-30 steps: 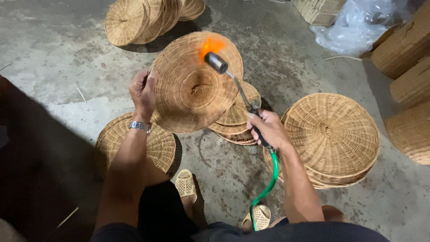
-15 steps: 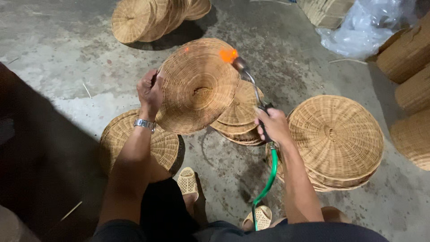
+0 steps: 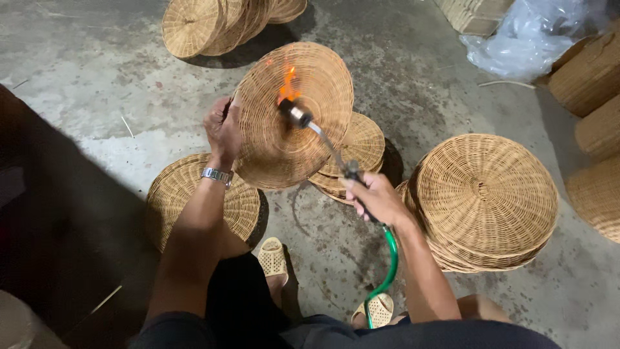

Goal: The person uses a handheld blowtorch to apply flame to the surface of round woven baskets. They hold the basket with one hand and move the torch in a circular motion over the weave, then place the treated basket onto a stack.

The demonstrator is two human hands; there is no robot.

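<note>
Left hand (image 3: 223,129) is clamped on the left rim of a round woven tray (image 3: 294,116), held tilted up off the floor, face toward the camera, at about 12 o'clock from the person. A wristwatch (image 3: 216,175) sits on that wrist.

Right hand (image 3: 374,197) is closed around the handle of a gas torch (image 3: 323,139). The nozzle points up-left at the tray face, with an orange flame (image 3: 287,84) on the weave near the tray centre. A green hose (image 3: 386,271) runs from the handle down toward 6 o'clock, between the person's feet in pale sandals (image 3: 272,257).

Around them:
- One woven tray (image 3: 177,194) lies flat on the concrete floor (image 3: 97,84) at 9 o'clock, under the left forearm.
- A low stack of trays (image 3: 361,145) sits just behind the held tray, at 1 o'clock.
- A larger stack of trays (image 3: 487,194) is at 3 o'clock, just beside the right forearm.
- A leaning row of trays (image 3: 206,22) is at 11 o'clock, well apart.
- A crumpled clear plastic bag (image 3: 526,39) is at 2 o'clock by the top edge. No label visible on it.
- Woven baskets (image 3: 591,71) line the right edge.
- A pale woven box corner (image 3: 471,13) is at the top, beside the bag.
</note>
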